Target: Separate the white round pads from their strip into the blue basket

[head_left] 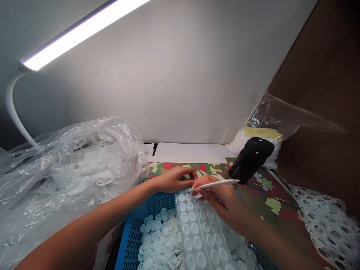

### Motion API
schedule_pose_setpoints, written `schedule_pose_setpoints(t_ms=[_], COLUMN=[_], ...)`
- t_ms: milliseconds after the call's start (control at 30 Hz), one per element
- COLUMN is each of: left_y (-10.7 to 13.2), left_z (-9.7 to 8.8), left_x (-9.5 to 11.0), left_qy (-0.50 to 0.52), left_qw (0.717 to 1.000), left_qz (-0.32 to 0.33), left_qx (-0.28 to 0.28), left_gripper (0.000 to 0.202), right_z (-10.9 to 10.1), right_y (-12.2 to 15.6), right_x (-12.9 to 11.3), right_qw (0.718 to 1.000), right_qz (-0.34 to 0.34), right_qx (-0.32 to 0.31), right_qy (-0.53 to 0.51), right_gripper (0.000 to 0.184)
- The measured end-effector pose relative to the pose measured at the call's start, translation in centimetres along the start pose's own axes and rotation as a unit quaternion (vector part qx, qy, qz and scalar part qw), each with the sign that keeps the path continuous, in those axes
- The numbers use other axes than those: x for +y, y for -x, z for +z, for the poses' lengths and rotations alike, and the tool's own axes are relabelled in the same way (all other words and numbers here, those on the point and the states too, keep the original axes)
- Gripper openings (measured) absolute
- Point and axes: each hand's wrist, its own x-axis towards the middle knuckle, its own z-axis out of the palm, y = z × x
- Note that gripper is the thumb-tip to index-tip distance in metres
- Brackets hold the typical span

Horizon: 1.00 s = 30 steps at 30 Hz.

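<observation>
Your right hand (222, 200) pinches a white stylus (213, 184) against the strip of white dots (197, 232); your left hand (173, 180) curls closed, pinch unclear. A slip could drop dots into the blue basket (132, 232).

Yellow label (262, 132), faint marks, nothing readable

A red-and-green patterned table cover (270, 198) carries a blue plastic basket (135, 228) and perforated white sheet scrap (323, 225).
</observation>
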Motion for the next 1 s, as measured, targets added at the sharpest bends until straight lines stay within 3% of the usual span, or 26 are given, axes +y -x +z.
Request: schedule_pose_setpoints(t_ms=[200, 400, 600, 767, 1000], left_y=[0.0, 0.0, -0.2, -0.2, -0.2], left_z=[0.0, 0.0, 0.1, 0.1, 0.2], left_x=[0.0, 0.1, 0.1, 0.3, 0.2], left_qy=[0.003, 0.001, 0.008, 0.002, 0.006], left_qw=[1.0, 1.0, 1.0, 1.0, 1.0], left_qz=[-0.003, 0.006, -0.004, -0.008, -0.002], left_qx=[0.0, 0.008, 0.008, 0.012, 0.014], left_gripper=[0.012, 0.013, 0.017, 0.015, 0.018], right_z=[0.1, -0.5, -1.8, -1.5, -1.3], right_y=[-0.1, -0.1, -0.5, -0.3, 0.0], right_x=[0.0, -0.3, 1.5, 2.6, 2.5], right_qw=[1.0, 0.989, 0.972, 0.974, 0.985], right_qz=[-0.003, 0.027, 0.038, 0.044, 0.043], right_qx=[-0.011, 0.077, 0.023, 0.09, 0.077], right_qy=[0.022, -0.125, -0.232, -0.202, -0.149], right_gripper=[0.019, 0.019, 0.021, 0.022, 0.021])
